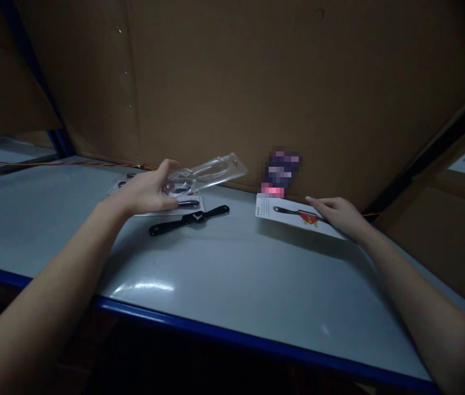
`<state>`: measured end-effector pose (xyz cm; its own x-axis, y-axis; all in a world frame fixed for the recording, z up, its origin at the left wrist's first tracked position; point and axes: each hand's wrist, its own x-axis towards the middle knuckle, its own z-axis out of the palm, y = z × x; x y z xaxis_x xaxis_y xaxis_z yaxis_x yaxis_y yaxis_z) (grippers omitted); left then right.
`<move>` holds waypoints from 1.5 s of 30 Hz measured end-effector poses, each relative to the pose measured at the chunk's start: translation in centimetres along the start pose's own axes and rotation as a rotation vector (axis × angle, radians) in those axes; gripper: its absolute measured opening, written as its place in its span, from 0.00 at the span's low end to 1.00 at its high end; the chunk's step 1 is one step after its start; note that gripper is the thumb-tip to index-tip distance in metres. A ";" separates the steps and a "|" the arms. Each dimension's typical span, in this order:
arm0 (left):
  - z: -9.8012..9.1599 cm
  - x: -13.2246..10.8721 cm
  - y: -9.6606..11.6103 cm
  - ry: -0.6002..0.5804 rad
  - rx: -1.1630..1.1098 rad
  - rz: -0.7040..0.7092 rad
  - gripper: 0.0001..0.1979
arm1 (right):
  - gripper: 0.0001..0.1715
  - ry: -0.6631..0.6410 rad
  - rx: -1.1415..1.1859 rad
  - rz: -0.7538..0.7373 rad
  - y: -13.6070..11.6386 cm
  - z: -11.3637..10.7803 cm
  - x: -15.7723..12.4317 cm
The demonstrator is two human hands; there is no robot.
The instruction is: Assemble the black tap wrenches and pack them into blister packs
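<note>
Near: my left hand (146, 189) half-closed, fingers pinching a clear plastic blister (211, 173) at its lower end, above a printed card (113, 187). My right hand (339, 215) lies flat, fingers open, gripping nothing, on a white backing card (277, 211). Thin blister likely flexes: a light, even pinch suits it. Between the hands, a black strap-shaped item (189, 220) lies on the grey table (236, 274). Far: a blurred package (281, 173) against the cardboard wall (216, 82).

Room along bench edge (216, 331), strap (188, 220) probably obstructing
</note>
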<state>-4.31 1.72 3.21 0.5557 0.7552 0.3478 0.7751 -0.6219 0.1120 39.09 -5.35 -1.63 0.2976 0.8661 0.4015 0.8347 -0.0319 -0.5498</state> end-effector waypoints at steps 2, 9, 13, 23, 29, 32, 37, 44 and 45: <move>0.0 0.1 -0.5 0.016 -0.041 -0.059 0.35 | 0.28 -0.121 -0.103 -0.014 -0.2 0.3 0.1; 0.7 0.7 0.2 0.143 -0.131 0.046 0.26 | 0.32 -0.414 0.055 -0.230 -4.9 1.5 -1.6; 0.6 0.5 2.1 0.153 -0.340 0.073 0.27 | 0.50 -0.558 0.070 -0.325 -8.0 1.2 -3.6; 0.9 0.0 6.0 -0.001 -0.279 0.445 0.35 | 0.38 -0.276 -0.079 -0.702 -11.8 3.2 -6.5; 1.9 -0.1 7.5 0.007 -0.027 0.490 0.33 | 0.33 -0.268 0.007 -0.676 -12.1 3.4 -6.7; 2.0 0.0 7.6 0.054 0.037 0.468 0.30 | 0.29 -0.271 0.017 -0.638 -12.2 3.4 -6.7; 1.8 0.4 5.8 0.129 0.114 0.357 0.33 | 0.32 -0.138 -0.155 -0.581 -11.0 3.0 -5.8; 1.6 1.5 0.3 0.241 0.302 0.022 0.25 | 0.30 0.082 -0.157 -0.479 -8.4 3.5 -4.4; 1.8 1.6 -0.5 0.245 0.332 -0.022 0.23 | 0.28 0.075 -0.152 -0.474 -8.2 3.7 -4.3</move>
<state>-3.29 3.66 2.07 0.4808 0.6707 0.5648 0.8632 -0.4752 -0.1705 29.22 -6.95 -1.58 -0.1029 0.7647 0.6361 0.9426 0.2793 -0.1833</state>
